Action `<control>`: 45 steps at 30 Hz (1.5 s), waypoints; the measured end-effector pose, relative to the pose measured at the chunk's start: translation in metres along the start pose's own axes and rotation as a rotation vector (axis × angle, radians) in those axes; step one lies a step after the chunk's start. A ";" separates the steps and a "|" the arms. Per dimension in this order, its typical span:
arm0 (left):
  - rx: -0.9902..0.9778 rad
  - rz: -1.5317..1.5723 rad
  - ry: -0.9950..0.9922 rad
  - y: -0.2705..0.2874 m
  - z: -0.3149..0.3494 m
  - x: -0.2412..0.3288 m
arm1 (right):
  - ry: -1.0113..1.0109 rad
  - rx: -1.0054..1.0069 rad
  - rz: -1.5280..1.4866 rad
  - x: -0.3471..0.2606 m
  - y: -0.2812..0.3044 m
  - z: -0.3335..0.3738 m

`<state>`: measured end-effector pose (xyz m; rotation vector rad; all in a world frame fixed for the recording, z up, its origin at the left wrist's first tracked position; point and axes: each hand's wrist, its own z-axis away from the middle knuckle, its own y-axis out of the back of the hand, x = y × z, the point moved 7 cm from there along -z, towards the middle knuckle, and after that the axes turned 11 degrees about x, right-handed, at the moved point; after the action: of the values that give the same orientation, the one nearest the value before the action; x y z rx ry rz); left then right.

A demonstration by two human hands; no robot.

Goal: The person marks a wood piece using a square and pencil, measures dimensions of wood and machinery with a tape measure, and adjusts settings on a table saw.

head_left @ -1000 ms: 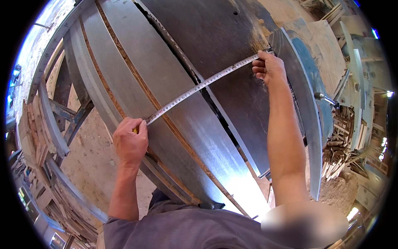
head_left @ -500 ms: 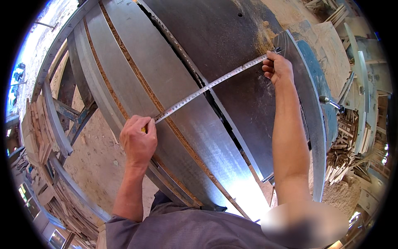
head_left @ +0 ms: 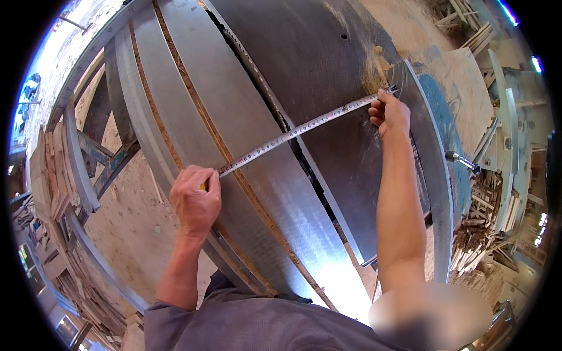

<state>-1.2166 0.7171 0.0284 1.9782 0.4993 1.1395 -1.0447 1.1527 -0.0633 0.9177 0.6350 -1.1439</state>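
Note:
A white tape measure [head_left: 310, 126] is stretched slantwise over a grey metal machine table [head_left: 257, 76]. Its near-left end goes into my left hand [head_left: 196, 196], which is closed; a bit of yellow shows between the fingers, the rest of the case is hidden. At the far right, my right hand [head_left: 391, 112] pinches the blade close to its end, beside a raised metal fence [head_left: 436, 175]. The blade crosses two sawdust-filled grooves and a long dark slot [head_left: 301, 155] in the table.
Sawdust [head_left: 374, 73] lies on the dark plate near the fence. Stacked wood strips [head_left: 55, 175] stand at the left, and loose offcuts [head_left: 477, 234] lie at the right. A metal handle [head_left: 462, 159] juts out beyond the fence.
The view has shifted slightly, so the table sits a little lower and further right. Both hands keep hold of the tape, which stays stretched between them.

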 end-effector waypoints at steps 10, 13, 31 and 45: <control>0.014 -0.004 -0.003 0.001 0.003 -0.001 | 0.024 0.030 -0.033 0.000 0.003 0.001; 0.048 -0.009 -0.025 0.001 0.004 -0.001 | 0.028 0.035 -0.044 0.000 0.002 -0.001; 0.039 -0.050 -0.041 0.001 0.004 0.001 | 0.038 0.041 -0.092 0.002 0.002 0.002; 0.025 -0.049 -0.023 -0.001 0.006 0.001 | 0.045 0.047 -0.092 -0.001 0.003 0.005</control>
<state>-1.2110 0.7159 0.0270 1.9875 0.5500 1.0843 -1.0420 1.1497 -0.0592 0.9647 0.6949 -1.2274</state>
